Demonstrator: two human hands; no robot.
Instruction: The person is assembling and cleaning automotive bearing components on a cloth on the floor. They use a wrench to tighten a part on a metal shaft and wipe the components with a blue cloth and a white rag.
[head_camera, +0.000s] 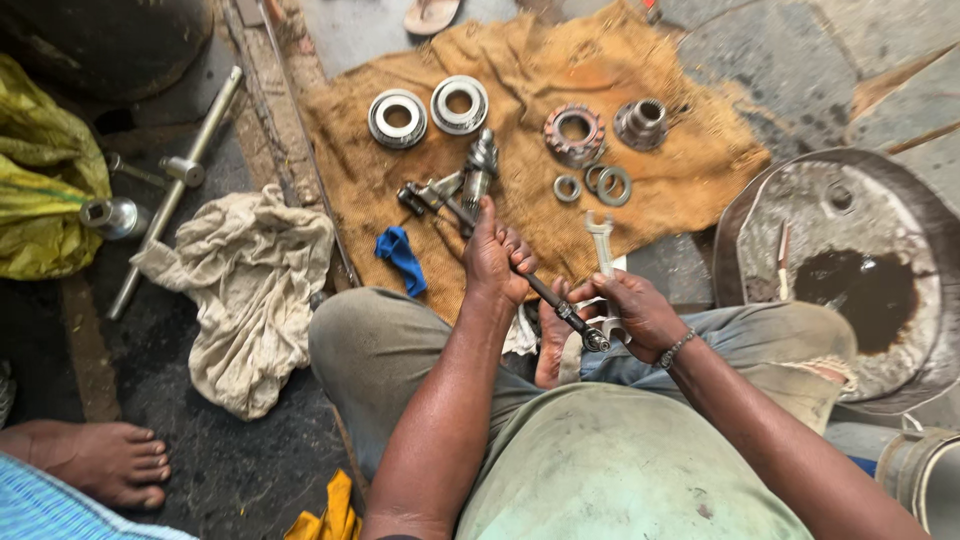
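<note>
Left hand (497, 258) clenched around the dark metal rod (545, 295), thumb up along the upper part. Right hand (638, 312) grasping the rod's lower end, fingers curled around a small knurled fitting (592, 338) there; wrist has a bead bracelet (676, 349).

Rod sits between the two hands, over the person's lap. Long axis runs diagonal: far end up and left of the left hand, near end down and right at the right hand. Far end points toward the jointed steel part (440, 192) on the sack cloth (520, 120), just beyond the left hand; can't tell if rod and that part are one assembly. Rod is thin, straight, blackened with grease, ribbed or threaded section near the right-hand end.

Just above the right hand: an open-ended spanner (601, 240) lying on the cloth, long axis roughly up-down. Further past both hands on the cloth: two bearing races (428, 110) side by side, a rusty toothed ring (574, 133), a flanged hub (641, 122), small rings (594, 184). Blue rag (402, 258) just left of the left hand.

Well left of the left hand: crumpled dirty cloth (250, 290), long steel bar (175, 190) with socket, yellow bag (45, 190). Right of the right hand: round metal pan (770, 215) holding dark oil. Another person's bare foot (105, 460) at lower left, well apart from the hands.
</note>
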